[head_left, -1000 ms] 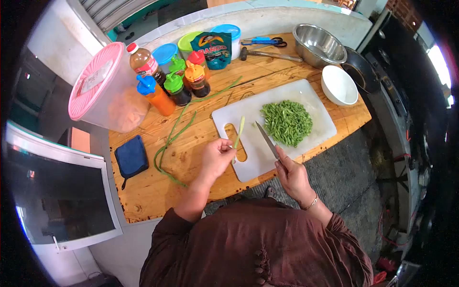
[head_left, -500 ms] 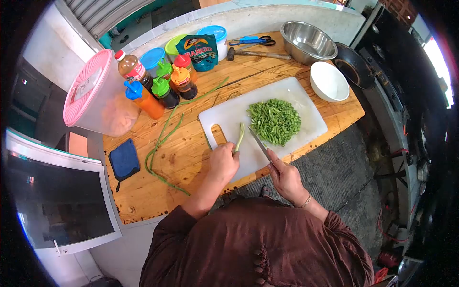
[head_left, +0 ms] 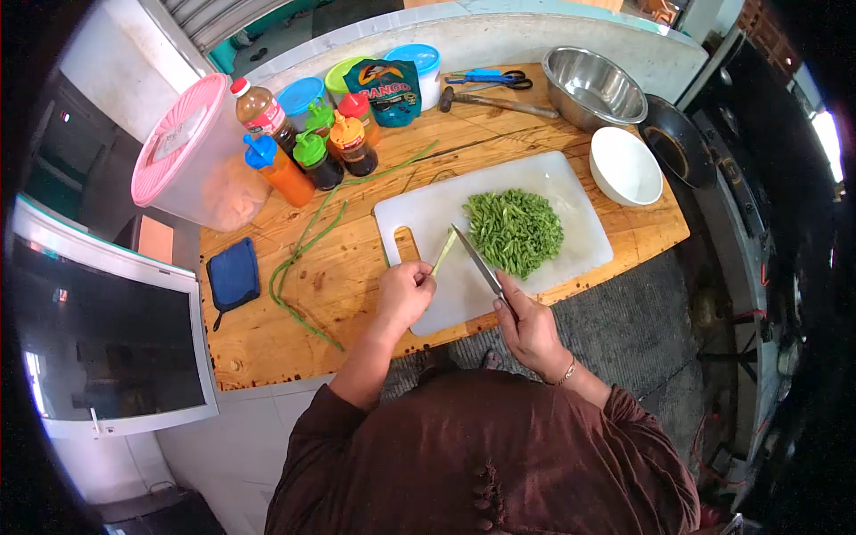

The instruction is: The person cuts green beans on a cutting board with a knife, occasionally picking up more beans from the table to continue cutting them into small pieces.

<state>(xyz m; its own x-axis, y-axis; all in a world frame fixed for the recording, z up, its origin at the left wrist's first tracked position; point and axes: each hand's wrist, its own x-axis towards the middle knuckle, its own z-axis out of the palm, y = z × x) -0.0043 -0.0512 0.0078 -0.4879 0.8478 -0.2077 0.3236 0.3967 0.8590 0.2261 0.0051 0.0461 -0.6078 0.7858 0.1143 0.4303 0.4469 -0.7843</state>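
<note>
My left hand pinches the lower end of a short green bean piece over the left part of the white cutting board. In my right hand is a knife, its blade slanting up and left so that its tip is at the top of the bean piece. A heap of chopped green beans lies on the board just right of the blade. Long uncut beans rest on the wooden table left of the board.
Sauce bottles, lidded tubs and a pink-lidded container stand at the back left. A blue cloth lies at the left. Beyond the board are a hammer, scissors, a steel bowl, a white bowl and a pan.
The view has shifted slightly. My left hand and the bean piece have moved a little left, the piece now leaning more, with the knife tip at its top end.
</note>
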